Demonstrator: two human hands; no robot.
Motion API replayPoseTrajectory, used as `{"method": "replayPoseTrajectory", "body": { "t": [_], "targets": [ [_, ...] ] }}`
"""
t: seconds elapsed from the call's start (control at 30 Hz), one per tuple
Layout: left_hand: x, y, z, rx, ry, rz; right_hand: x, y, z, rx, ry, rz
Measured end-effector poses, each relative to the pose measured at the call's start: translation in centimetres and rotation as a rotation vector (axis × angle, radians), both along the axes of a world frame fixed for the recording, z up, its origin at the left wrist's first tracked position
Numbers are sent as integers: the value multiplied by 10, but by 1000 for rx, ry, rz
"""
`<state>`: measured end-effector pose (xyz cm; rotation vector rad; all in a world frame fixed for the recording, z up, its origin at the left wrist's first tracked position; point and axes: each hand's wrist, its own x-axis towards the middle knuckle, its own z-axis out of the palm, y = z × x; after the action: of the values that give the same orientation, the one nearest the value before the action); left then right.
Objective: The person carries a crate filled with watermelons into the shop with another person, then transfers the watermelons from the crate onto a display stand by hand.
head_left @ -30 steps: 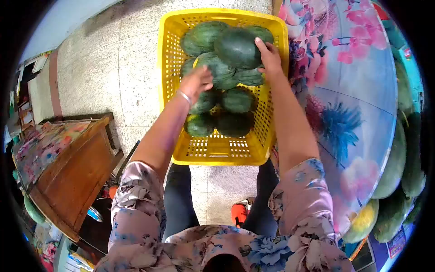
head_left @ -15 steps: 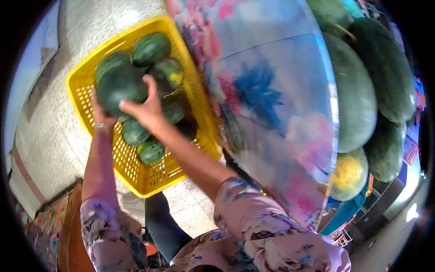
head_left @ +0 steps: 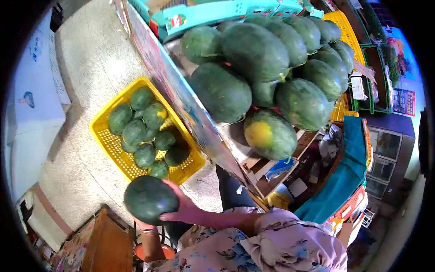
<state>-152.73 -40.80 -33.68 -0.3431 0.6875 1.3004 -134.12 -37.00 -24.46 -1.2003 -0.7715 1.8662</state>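
Both my hands hold a dark green watermelon [head_left: 150, 200] close to my body, just below the near corner of a yellow crate [head_left: 194, 167]. My right hand [head_left: 185, 204] grips its right side, thumb and fingers spread around the rind. Underneath, my left hand [head_left: 145, 225] supports it, with most of its fingers hidden by the fruit. Several smaller watermelons [head_left: 134, 132] lie in the perforated crate on the floor; one near the far side has a yellow patch.
To the right, a wooden-framed stand [head_left: 213, 145] bears a heap of large watermelons [head_left: 256, 52]. A teal carton [head_left: 204, 20] lies at its far end. White boxes [head_left: 38, 109] stand at left, and a brown wooden piece [head_left: 104, 238] is near my left arm.
Both hands have lifted the watermelon out from over the crate and brought it toward my body. The view has shifted, showing more of the heap on the stand.
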Motion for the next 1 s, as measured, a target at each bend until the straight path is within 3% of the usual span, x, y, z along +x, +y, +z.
{"method": "replayPoseTrajectory", "body": {
  "t": [0.03, 0.07, 0.17, 0.23, 0.33, 0.5, 0.57, 0.63, 0.7, 0.8, 0.87, 1.0],
  "targets": [
    [10, 7, 25, 204, 154, -205, 11, -2, 23, -26, 8, -24],
    [14, 17, 44, 131, 349, -368, 25, -2, 43, -22, 27, -58],
    [80, 70, 146, 70, 264, -387, 71, -6, 84, 102, -87, -156],
    [109, 94, 166, 298, 500, -551, 104, 0, 110, 147, -101, -232],
    [161, 125, 196, 421, 632, -573, 141, 15, 131, 193, -77, -433],
    [234, 183, 182, 462, 529, -667, 184, 43, 151, 188, 24, -722],
    [255, 194, 186, 477, 593, -697, 198, 51, 151, 223, -56, -754],
    [272, 201, 189, 484, 587, -725, 209, 52, 155, 2, -21, -790],
    [286, 206, 176, 470, 580, -736, 214, 55, 150, 31, -56, -839],
    [293, 215, 145, 410, 627, -629, 217, 59, 145, -21, -251, -858],
    [292, 210, 152, 419, 586, -637, 211, 65, 110, 61, -435, -884],
    [294, 215, 148, 371, 534, -608, 201, 68, 101, 108, -684, -886]
  ]
}}
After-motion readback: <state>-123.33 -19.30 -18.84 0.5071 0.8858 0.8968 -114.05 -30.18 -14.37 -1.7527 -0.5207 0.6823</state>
